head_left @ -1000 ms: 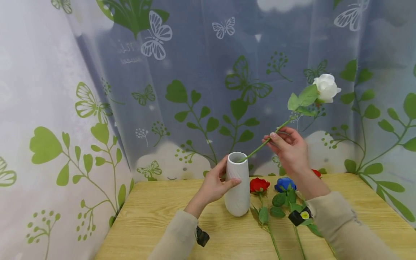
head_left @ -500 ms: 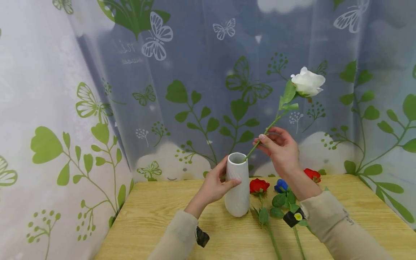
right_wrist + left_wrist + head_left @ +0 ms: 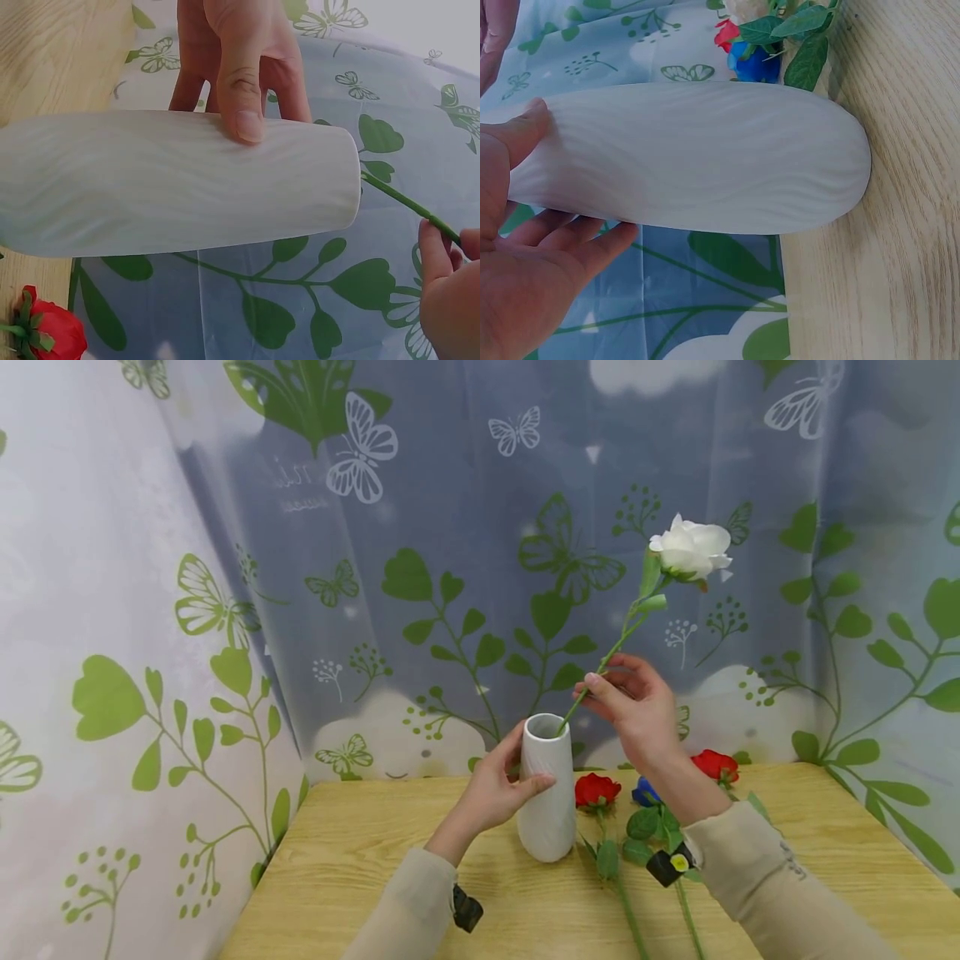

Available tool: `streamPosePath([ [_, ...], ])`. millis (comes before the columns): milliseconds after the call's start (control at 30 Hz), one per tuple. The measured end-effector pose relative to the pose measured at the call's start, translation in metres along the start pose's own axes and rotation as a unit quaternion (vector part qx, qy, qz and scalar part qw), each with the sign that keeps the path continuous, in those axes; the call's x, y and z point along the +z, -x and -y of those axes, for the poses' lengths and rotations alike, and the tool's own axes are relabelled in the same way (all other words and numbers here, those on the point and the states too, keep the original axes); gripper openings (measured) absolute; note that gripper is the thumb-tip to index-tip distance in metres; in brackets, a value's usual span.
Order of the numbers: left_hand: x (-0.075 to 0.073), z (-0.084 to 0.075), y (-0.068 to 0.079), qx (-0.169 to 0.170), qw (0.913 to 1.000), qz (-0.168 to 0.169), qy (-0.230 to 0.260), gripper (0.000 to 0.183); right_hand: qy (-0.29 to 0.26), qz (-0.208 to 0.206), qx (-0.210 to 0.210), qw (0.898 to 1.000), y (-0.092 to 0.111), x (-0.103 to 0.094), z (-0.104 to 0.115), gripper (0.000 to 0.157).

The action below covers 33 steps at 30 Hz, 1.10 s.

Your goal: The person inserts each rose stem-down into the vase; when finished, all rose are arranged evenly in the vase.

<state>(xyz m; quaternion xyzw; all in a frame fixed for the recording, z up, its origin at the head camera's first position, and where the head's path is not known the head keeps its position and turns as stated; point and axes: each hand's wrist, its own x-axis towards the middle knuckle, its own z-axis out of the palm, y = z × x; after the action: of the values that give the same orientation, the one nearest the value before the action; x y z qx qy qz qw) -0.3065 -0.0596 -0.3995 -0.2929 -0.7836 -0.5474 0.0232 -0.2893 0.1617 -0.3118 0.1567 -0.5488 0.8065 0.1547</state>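
A white vase [image 3: 546, 818] with a wavy relief stands upright on the wooden table. My left hand [image 3: 491, 787] grips its upper part, thumb across the front and fingers round the far side, as the left wrist view also shows on the vase [image 3: 705, 157]. Above and to the right, my right hand [image 3: 637, 706] pinches the green stem [image 3: 405, 199] of a white rose [image 3: 692, 550] between thumb and fingers. The stem slants down to the left, its lower end inside the vase mouth. The bloom is up at the right, with leaves just below it.
Right of the vase, a red rose [image 3: 597, 791], a blue rose [image 3: 646, 792] and another red rose [image 3: 716, 766] lie on the table [image 3: 360, 860]. My right forearm hides part of them. A patterned curtain [image 3: 450, 485] hangs behind the table.
My right hand has moved left and the white rose has swung left to a steeper slant, its stem a little deeper in the vase. My left hand and the vase stay put.
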Motion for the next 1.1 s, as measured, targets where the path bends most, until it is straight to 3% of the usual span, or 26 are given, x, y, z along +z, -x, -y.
streamPosePath([
  [467,0.000,0.001,-0.001,0.002,1.0000,-0.002,-0.003,0.088,0.024,-0.020,-0.007,0.999,-0.004,0.007,-0.003,0.032],
  [600,0.000,0.001,-0.002,0.004,1.0000,-0.003,-0.004,0.088,0.078,-0.022,-0.013,0.997,-0.005,0.010,-0.010,0.031],
  [767,0.001,0.000,-0.001,-0.001,1.0000,-0.006,-0.002,0.087,0.173,-0.020,0.010,0.985,0.001,0.012,-0.022,0.034],
  [1100,0.000,0.002,-0.001,0.004,0.9999,0.000,0.009,0.086,0.212,-0.014,0.024,0.977,0.009,0.012,-0.028,0.037],
])
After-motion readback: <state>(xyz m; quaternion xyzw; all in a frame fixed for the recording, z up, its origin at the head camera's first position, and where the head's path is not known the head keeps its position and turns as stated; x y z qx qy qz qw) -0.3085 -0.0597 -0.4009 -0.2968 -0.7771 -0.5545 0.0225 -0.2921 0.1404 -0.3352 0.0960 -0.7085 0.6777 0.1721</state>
